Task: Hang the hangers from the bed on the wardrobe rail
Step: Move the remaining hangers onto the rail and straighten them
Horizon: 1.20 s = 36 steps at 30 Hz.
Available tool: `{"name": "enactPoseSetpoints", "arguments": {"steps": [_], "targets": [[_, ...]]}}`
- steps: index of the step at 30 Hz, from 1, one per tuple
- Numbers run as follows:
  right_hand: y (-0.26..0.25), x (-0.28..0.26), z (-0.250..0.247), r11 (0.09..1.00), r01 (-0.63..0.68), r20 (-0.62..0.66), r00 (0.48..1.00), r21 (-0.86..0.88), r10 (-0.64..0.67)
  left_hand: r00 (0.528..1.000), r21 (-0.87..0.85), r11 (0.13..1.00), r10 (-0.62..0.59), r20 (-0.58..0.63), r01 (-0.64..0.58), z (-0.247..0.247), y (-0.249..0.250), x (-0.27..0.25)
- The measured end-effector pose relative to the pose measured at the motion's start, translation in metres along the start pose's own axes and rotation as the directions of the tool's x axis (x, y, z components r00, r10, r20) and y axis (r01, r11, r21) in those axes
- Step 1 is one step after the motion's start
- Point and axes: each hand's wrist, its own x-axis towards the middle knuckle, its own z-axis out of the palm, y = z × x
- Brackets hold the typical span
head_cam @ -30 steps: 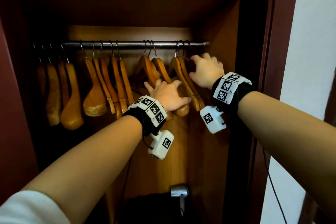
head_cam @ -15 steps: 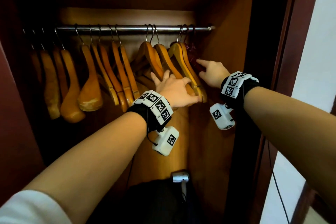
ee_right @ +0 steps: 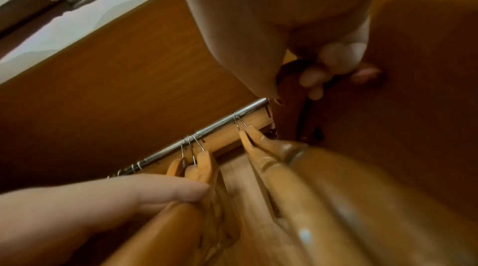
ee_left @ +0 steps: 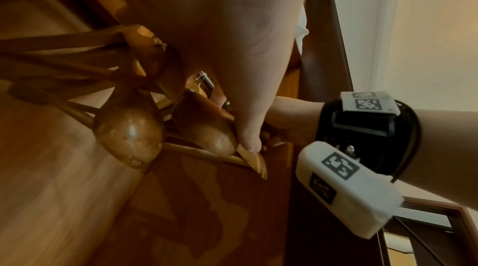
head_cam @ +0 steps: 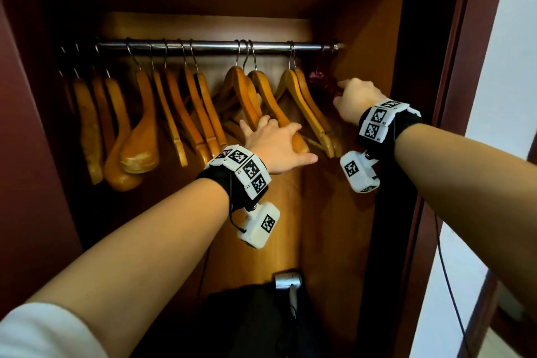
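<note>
Reaching lower than half a second ago in the head view, the right hand (head_cam: 359, 100) now pinches a dark maroon hanger (head_cam: 322, 85) at the wardrobe rail (head_cam: 215, 45)'s right end, close to the side wall (head_cam: 369, 38), while the left hand (head_cam: 273, 148) stays spread against the wooden hangers (head_cam: 263, 96). Left wrist view: its thumb (ee_left: 248, 139) presses a hanger shoulder (ee_left: 207, 125). Right wrist view: curled fingers (ee_right: 333, 61) hold the dark piece beside the rail's end, bare rail between clusters.
</note>
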Motion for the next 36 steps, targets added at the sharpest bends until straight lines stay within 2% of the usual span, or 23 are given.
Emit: {"name": "enactPoseSetpoints", "arguments": {"steps": [3,5,8,10,14,20,27,33,36], "targets": [[-0.003,-0.009,0.003,0.979,0.156,-0.054,0.985,-0.135,-0.165,1.000,-0.010,1.000,0.008,-0.001,-0.008,-0.002,0.000,-0.002],[-0.013,-0.019,0.008,0.939,0.296,-0.092,0.945,-0.173,-0.314,1.000,0.009,1.000,0.017,0.006,-0.017,-0.002,0.000,-0.001],[-0.021,-0.032,0.019,0.913,0.398,0.061,0.917,-0.095,-0.393,1.000,0.055,0.998,0.007,0.031,-0.008,-0.003,0.005,-0.002],[-0.021,-0.034,0.027,0.927,0.373,0.151,0.920,-0.047,-0.362,0.999,0.068,0.998,-0.001,0.042,-0.002,-0.004,0.006,-0.004],[-0.016,-0.032,0.034,0.950,0.304,0.258,0.925,-0.070,-0.277,1.000,0.078,0.997,-0.005,0.028,0.003,-0.006,0.006,-0.010],[-0.014,-0.026,0.046,0.982,0.164,0.236,0.962,-0.088,-0.140,1.000,0.145,0.989,0.022,0.015,-0.024,-0.008,0.004,-0.015],[-0.011,-0.020,0.050,0.982,0.188,0.239,0.955,-0.022,-0.177,1.000,0.188,0.982,0.019,0.007,-0.020,-0.009,0.008,-0.015],[-0.007,-0.025,0.051,0.953,0.198,0.268,0.929,0.228,-0.257,1.000,0.198,0.980,0.006,-0.008,-0.004,-0.004,0.008,-0.016],[-0.010,-0.030,0.049,0.913,0.200,0.297,0.902,0.355,-0.313,0.998,0.170,0.985,-0.016,-0.061,0.026,-0.002,0.007,-0.019]]}}
